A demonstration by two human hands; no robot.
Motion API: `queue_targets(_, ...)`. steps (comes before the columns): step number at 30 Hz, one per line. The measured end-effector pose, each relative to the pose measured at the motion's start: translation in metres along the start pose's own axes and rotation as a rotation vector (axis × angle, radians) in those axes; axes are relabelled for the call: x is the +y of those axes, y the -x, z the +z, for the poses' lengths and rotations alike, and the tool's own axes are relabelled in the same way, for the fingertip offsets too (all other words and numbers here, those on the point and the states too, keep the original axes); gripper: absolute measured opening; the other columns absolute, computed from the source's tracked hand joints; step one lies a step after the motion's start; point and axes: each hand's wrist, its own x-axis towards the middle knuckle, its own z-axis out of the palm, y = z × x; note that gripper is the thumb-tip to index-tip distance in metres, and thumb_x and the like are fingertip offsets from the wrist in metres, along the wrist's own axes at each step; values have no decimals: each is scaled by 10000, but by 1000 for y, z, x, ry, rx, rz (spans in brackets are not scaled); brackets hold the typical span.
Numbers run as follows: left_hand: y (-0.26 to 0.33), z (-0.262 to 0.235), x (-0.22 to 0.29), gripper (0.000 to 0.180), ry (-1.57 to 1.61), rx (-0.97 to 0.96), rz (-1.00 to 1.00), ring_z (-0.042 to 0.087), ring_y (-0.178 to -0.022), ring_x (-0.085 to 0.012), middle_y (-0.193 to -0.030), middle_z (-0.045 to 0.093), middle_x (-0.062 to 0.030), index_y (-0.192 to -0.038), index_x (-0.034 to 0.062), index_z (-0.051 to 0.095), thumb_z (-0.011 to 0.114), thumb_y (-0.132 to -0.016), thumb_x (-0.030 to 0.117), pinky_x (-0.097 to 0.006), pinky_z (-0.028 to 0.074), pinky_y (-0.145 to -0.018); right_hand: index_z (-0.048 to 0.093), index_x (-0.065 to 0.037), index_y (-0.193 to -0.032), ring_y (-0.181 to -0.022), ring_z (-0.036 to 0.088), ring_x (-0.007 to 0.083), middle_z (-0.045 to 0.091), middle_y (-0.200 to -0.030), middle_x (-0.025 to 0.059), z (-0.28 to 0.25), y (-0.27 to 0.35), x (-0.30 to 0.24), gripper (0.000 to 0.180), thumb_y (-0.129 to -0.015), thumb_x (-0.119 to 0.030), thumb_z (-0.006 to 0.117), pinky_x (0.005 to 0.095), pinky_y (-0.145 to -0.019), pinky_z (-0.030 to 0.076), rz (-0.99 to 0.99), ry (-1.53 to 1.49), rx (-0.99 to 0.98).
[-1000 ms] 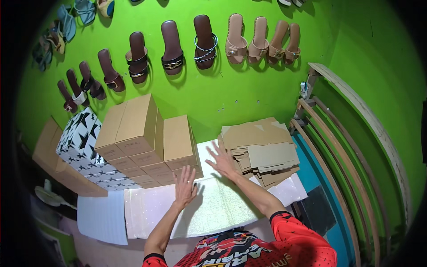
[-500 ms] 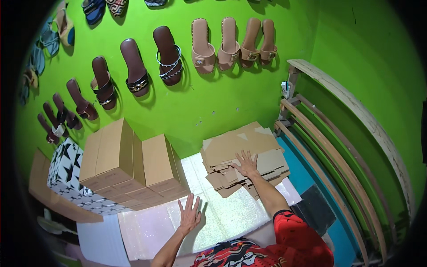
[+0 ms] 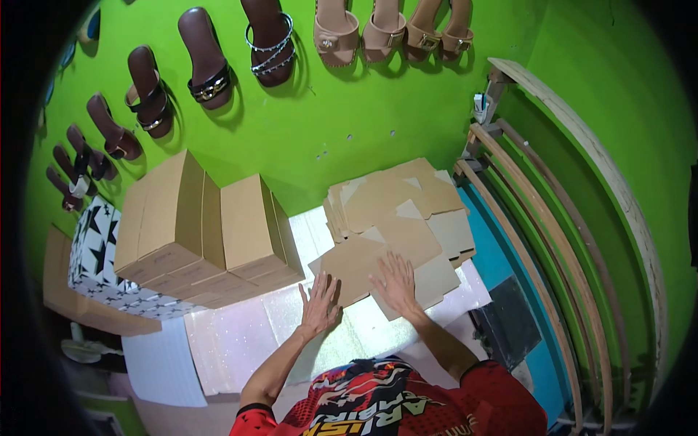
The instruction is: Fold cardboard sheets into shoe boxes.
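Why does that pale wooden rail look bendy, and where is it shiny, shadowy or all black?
In the head view, the pale wooden rail curves, probably because the fisheye lens bends straight edges; in the head view, the glittery cover shines brightly near the left hand; in the head view, sandals throw shadows on the green wall, and the picture's corners are black.
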Motion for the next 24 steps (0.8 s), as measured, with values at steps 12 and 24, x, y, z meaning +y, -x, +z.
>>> queue_targets(12, 46, 23, -6, 968, 54, -90, -107, 66, -1633, -416, -1771, 51, -200, -1704, 204, 194, 702, -894, 355, -813, -36, -1177, 461, -120, -1593, -1565, 267, 445, 317, -1699, 202, -14, -81, 47, 765, -933, -417, 707, 660, -1263, 149, 27, 164, 33)
queue_targets(24, 116, 55, -30, 668, -3, -214, -57, 165, -1622, -379, -1750, 228, -147, -1653, 266, 366, 433, -1056, 559, -796, 9, -1197, 388, -174, -1641, -1605, 172, 437, 186, -1759, 157, 43, 29, -8, 825, -969, -595, 614, 805, -1169, 191, 99, 161, -196)
